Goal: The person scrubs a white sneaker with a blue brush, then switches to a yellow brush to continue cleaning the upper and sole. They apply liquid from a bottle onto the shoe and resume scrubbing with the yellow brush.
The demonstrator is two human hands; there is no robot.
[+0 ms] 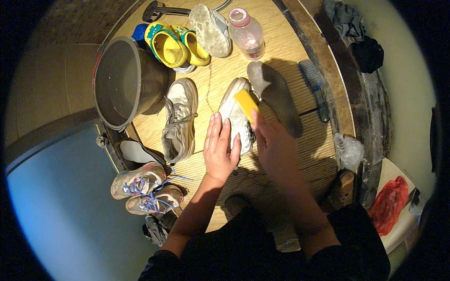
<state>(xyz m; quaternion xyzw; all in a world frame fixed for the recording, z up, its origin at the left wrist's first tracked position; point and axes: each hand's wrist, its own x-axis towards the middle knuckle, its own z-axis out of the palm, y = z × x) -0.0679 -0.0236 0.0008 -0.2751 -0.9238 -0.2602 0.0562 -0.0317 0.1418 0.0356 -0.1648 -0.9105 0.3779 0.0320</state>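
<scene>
A white sneaker (231, 117) lies on its side on the ridged, tan floor covering, its laces turned to the right. Flat along its sole edge and side rests my left hand (220, 149), thumb spread, steadying it. My right hand (272, 137) grips a yellow block (246, 104), a sponge or a bar of soap, which touches the shoe's upper near the toe. Part of the heel is hidden by my left hand. Right of the shoe lies a dark grey insole (281, 98). To the left stands a matching sneaker (180, 119) with grey laces.
A dark bucket (139, 80) stands at left, near yellow clogs (169, 51) and a sole-up shoe (211, 31). A plastic bottle (246, 35) is at the back, a blue scrub brush (314, 89) at right. Blue-laced sneakers (140, 181) and a white insole (139, 151) lie at lower left.
</scene>
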